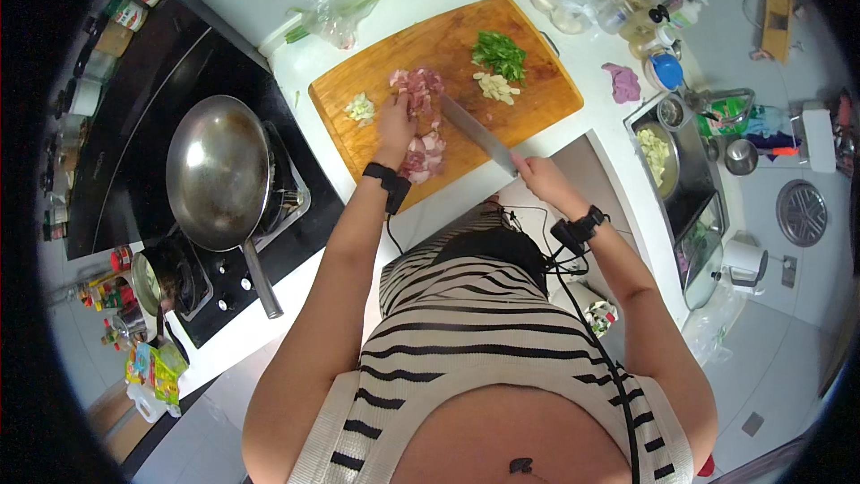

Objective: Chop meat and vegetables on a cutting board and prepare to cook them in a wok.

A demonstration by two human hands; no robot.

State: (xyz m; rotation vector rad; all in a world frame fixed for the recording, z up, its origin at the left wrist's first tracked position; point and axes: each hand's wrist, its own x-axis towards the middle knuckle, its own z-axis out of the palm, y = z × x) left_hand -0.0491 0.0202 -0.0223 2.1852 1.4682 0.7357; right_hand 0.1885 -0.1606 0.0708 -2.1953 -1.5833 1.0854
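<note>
My right hand (543, 180) grips the handle of a kitchen knife (476, 132), its broad blade reaching over the wooden cutting board (376, 67) with the tip beside the cut raw meat. My left hand (396, 125) rests at the meat, between an upper pile of small meat pieces (418, 86) and a lower pile of larger ones (424, 156); its fingertips are partly hidden. Chopped pale garlic or scallion (360, 108) lies left of that hand. Sliced garlic (496, 88) and chopped green herbs or scallion (498, 55) lie on the board's right part.
Left of the board, a metal wok (218, 171) sits on the black gas stove (322, 205), its handle pointing towards me. A second pan (149, 279) stands nearer. At right, the sink (685, 205) holds a bowl of cut pale vegetable (655, 154). Bottles and bags line the back counter.
</note>
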